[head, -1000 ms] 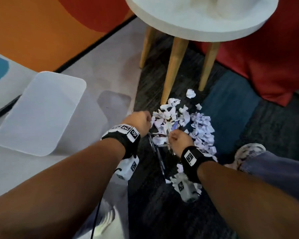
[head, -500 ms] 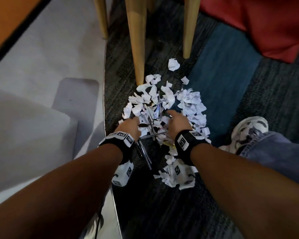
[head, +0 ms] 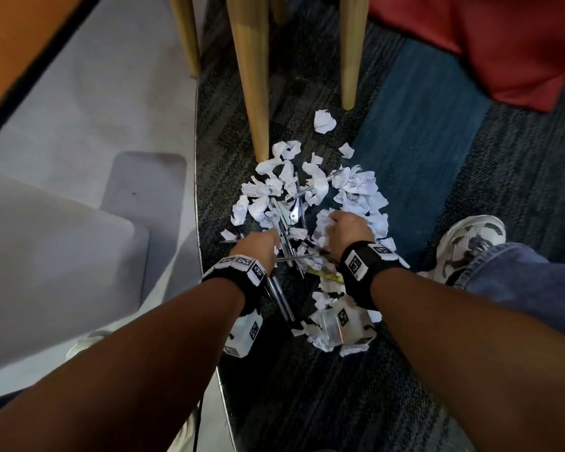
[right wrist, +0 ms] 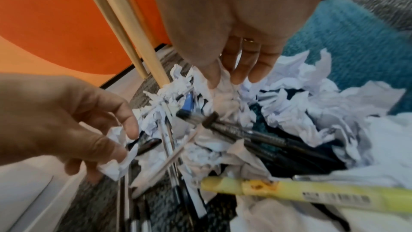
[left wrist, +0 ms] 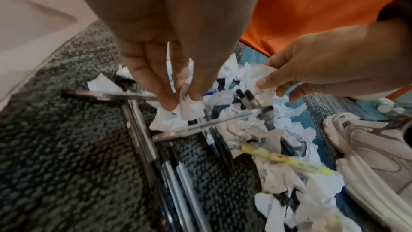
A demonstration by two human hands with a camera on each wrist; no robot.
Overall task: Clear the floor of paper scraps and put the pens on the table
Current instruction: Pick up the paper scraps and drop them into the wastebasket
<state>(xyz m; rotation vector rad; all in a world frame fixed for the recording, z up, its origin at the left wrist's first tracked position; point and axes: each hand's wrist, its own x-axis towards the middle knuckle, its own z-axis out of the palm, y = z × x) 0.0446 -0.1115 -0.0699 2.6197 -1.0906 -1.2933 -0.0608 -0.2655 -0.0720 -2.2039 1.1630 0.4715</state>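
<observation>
A heap of crumpled white paper scraps [head: 310, 197] lies on the dark carpet with several pens [head: 282, 296] mixed in. A yellow highlighter [left wrist: 287, 160] lies among the scraps too. My left hand [head: 258, 246] is at the heap's near left edge; its fingertips [left wrist: 166, 102] pinch a paper scrap [left wrist: 189, 110] above crossed pens [left wrist: 142, 133]. My right hand [head: 343, 230] is in the middle of the heap. Its thumb and fingers [right wrist: 239, 75] close on a crumpled scrap [right wrist: 223, 94], beside dark pens [right wrist: 245, 133]. The table top is out of view.
Wooden table legs [head: 248, 76] stand just beyond the heap. A white bin [head: 46, 256] lies to the left on pale flooring. A red cushion [head: 470, 37] is at the back right. My shoe [head: 470, 243] and jeans leg sit right of the heap.
The head view has dipped toward the floor and the table top has left the picture. Both hands have stayed low in the heap and now have their fingers on scraps.
</observation>
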